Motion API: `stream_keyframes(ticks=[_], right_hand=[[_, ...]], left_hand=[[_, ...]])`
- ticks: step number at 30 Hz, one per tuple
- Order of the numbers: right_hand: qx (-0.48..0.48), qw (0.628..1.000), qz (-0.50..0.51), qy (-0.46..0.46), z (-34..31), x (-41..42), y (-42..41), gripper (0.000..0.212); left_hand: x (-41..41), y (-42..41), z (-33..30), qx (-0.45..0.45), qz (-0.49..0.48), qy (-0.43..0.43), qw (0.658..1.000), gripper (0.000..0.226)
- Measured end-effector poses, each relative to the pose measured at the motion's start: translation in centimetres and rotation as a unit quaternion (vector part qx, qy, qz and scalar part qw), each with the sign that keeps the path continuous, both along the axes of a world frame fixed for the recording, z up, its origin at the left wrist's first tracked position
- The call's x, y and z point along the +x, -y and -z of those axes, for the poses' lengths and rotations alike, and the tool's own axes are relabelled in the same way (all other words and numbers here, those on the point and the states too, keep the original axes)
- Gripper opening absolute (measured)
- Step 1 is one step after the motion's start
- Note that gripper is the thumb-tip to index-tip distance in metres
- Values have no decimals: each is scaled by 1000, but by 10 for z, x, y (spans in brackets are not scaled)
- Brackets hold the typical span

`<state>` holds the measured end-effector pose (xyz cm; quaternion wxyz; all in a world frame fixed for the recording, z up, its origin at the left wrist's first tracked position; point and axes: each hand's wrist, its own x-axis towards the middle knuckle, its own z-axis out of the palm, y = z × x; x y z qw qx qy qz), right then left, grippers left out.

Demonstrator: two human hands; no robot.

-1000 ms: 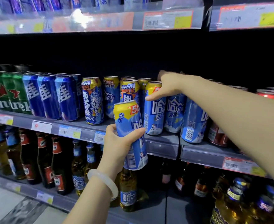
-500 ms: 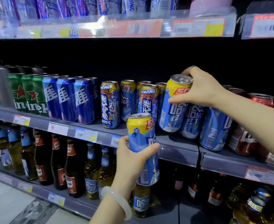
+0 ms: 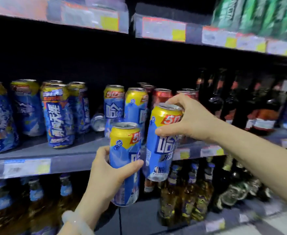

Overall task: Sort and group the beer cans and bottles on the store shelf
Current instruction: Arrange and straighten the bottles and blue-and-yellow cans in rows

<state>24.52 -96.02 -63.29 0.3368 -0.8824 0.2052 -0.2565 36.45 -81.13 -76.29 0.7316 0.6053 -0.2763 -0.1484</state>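
Observation:
My left hand (image 3: 109,173) grips a light-blue can with a yellow top (image 3: 125,150), held upright in front of the middle shelf (image 3: 58,156). My right hand (image 3: 188,121) grips a second can of the same kind (image 3: 161,150) by its upper part, off the shelf and beside the first. Two matching cans (image 3: 114,106) stand on the shelf behind them. Darker blue cans with yellow tops (image 3: 59,116) stand to the left, red cans (image 3: 161,97) behind my right hand.
Dark bottles (image 3: 264,109) fill the middle shelf at the right. Several beer bottles (image 3: 188,195) stand on the lower shelf. One small can (image 3: 98,122) lies on its side at the back. The upper shelf (image 3: 163,29) carries price tags, with green packs (image 3: 258,16) above.
My right hand lifted the can off the shelf and brought it down and forward beside the can in my left hand. The view swung right, so the green and dark-blue cans left the frame.

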Motion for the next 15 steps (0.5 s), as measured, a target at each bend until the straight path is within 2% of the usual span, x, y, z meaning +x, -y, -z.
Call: stream_keyframes(ticks=[4, 8, 15], right_hand=[[24, 999, 42, -3, 6, -74, 56, 64], [14, 996, 84, -13, 13, -150, 123, 64], [-4, 987, 162, -13, -2, -276, 255, 65]], left_hand=[[-55, 63, -3, 17, 66, 11, 998, 74], [-117, 139, -10, 25, 114, 16, 993, 64], [-228, 289, -33, 10, 179, 28, 983, 72]])
